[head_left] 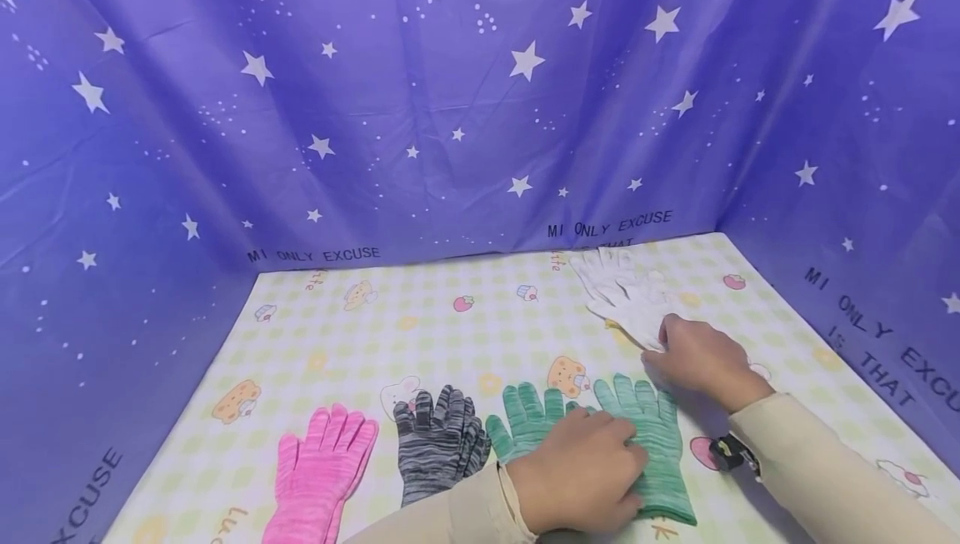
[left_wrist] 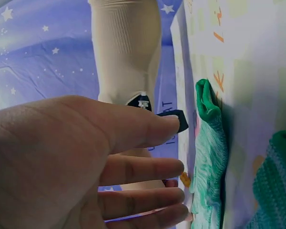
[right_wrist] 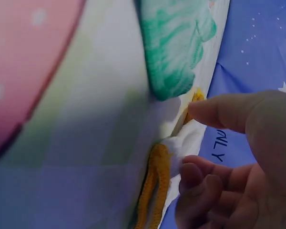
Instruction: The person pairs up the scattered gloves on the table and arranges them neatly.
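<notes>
White gloves point(head_left: 618, 294) with yellow-edged cuffs lie near the back right of the table. My right hand point(head_left: 701, 361) is at their cuff end, and in the right wrist view a gap shows between thumb and fingers beside the yellow cuff trim point(right_wrist: 157, 164). Over the front middle, my left hand point(head_left: 577, 469) hovers between a green glove point(head_left: 525, 411) on the left, partly hidden by it, and another green glove point(head_left: 660, 452) on the right. Its fingers point(left_wrist: 143, 169) are extended in the left wrist view, with nothing between them and the thumb.
A pink pair of gloves point(head_left: 322, 469) lies at the front left, with a grey-black striped pair point(head_left: 435, 444) to its right. The checked tablecloth point(head_left: 435, 344) has printed cartoons. Purple star-patterned curtains point(head_left: 420, 111) enclose the table's back and sides.
</notes>
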A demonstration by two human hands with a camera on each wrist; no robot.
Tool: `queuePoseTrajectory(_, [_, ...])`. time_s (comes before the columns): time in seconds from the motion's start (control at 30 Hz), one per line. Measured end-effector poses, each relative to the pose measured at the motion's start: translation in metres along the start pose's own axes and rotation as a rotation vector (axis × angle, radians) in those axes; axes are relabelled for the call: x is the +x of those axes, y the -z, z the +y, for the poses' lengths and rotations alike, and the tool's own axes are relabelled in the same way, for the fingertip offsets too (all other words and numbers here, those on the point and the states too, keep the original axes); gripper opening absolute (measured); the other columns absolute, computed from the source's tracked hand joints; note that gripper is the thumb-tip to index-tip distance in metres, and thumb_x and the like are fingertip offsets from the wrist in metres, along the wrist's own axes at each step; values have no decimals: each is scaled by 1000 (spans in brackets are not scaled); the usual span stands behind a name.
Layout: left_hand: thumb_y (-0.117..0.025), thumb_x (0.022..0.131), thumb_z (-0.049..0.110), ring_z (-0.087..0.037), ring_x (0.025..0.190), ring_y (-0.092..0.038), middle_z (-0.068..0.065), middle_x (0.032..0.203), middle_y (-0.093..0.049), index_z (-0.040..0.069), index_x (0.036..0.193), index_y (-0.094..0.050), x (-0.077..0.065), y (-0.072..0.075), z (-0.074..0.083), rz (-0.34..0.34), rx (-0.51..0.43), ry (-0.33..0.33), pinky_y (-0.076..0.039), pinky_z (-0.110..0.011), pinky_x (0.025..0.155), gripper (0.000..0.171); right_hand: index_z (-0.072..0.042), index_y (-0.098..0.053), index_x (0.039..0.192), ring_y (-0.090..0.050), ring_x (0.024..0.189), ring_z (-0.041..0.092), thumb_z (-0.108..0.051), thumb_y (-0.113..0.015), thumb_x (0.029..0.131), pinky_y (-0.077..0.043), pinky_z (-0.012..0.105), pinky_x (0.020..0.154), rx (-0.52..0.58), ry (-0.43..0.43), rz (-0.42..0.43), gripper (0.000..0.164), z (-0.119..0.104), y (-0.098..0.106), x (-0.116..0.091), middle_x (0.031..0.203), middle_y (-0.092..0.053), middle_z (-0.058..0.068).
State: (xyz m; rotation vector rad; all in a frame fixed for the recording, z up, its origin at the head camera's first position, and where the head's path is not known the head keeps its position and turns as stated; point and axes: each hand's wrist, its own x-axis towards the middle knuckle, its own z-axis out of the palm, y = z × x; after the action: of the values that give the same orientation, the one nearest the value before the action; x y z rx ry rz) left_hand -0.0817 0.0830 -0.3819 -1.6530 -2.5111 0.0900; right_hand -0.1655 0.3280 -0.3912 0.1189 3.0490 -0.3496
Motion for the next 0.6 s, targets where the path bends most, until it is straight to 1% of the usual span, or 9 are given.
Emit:
queuePoseTrajectory(0.07, [-56, 88, 52, -3, 70, -41, 14, 84, -44, 34, 94, -61, 1, -1, 0, -2, 0, 7, -36, -25, 57, 19, -11, -52, 91, -51, 63, 23, -45, -61, 80, -35, 38, 45, -5, -3, -7, 36, 3, -1, 2, 76, -57, 6])
queuePoseTrajectory(0.17, [-57, 87, 51, -3, 71, -41, 14, 85, -45, 35, 96, -61, 1, -2, 0, -23, -5, 17, -36, -25, 58, 19, -10, -53, 90, -52, 64, 24, -40, -60, 80, -35, 39, 45, -8, -3, -10, 32, 5, -1, 4, 78, -57, 7])
queuePoseTrajectory(0.4, [-57, 87, 49, -5, 67, -45, 13, 82, -47, 33, 90, -62, 1, -6, -1, -61, -18, 25, -35, -25, 56, 17, -11, -56, 83, -50, 63, 24, -32, -60, 80, -35, 38, 46, -21, 16, 15, 22, 6, -4, 7, 75, -56, 6])
queuePoseTrajectory(0.5, [-57, 87, 50, -5, 67, -44, 13, 82, -47, 33, 90, -63, 1, -7, 0, -81, -20, 29, -36, -25, 56, 18, -12, -56, 78, -49, 61, 23, -32, -58, 81, -34, 38, 45, -16, 25, 23, 20, 6, -5, 7, 72, -55, 5])
queuePoseTrajectory(0.6, [-58, 86, 51, -4, 68, -44, 14, 83, -47, 34, 92, -63, 2, -8, 0, -111, -26, 35, -38, -26, 58, 19, -13, -57, 78, -49, 61, 21, -31, -57, 84, -34, 37, 45, -5, 27, 26, 19, 8, -5, 9, 71, -55, 4])
